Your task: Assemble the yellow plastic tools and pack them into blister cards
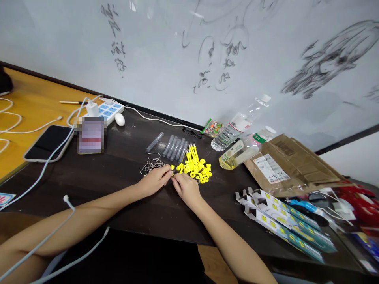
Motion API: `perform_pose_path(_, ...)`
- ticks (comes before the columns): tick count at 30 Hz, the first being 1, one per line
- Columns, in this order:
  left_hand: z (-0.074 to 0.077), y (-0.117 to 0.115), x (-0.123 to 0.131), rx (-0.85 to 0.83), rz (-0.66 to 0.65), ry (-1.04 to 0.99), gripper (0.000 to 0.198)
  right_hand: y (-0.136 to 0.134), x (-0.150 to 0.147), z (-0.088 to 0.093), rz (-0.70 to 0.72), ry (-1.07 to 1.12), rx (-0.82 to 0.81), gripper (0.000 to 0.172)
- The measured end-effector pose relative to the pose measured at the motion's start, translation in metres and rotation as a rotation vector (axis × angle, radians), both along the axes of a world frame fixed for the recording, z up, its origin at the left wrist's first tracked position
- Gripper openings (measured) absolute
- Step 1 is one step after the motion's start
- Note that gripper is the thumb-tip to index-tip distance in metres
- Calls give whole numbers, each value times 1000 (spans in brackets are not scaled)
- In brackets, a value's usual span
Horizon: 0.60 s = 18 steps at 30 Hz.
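My left hand (155, 180) and my right hand (188, 189) meet fingertip to fingertip over the dark table. The left fingers pinch a small yellow plastic piece (172, 167). My right fingers are pressed together just below it, and what lies between them is hidden. Bent metal wire hooks (148, 166) lie in a tangle behind my left hand. Beyond my right hand is a heap of yellow plastic parts (203, 172), some ring-shaped, with several long yellow rods (193, 153) beside it. Clear plastic tubes (175, 148) lie in a row farther back; another tube (155, 142) is apart, to the left.
Two plastic bottles (245, 148) lean at the back right, near a brown parcel (275, 165). Long printed boxes (284, 221) lie at the right. A power strip (111, 110), phones (49, 142) and white cables are at the left. A whiteboard (166, 59) stands behind.
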<state>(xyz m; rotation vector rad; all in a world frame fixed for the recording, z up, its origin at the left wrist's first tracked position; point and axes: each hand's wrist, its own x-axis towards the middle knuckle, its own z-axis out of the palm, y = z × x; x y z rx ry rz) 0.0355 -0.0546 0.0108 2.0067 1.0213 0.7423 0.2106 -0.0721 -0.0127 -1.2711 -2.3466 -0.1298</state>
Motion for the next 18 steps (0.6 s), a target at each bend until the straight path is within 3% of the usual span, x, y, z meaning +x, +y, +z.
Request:
perform_pose_path(9, -6, 2, -1, 5, 3, 35, 23, 1, 0, -2, 7, -120, 94, 30)
perform_pose_path(18, -13, 7, 1, -231, -31, -38, 30, 1, 2, -2, 22, -229, 189, 33)
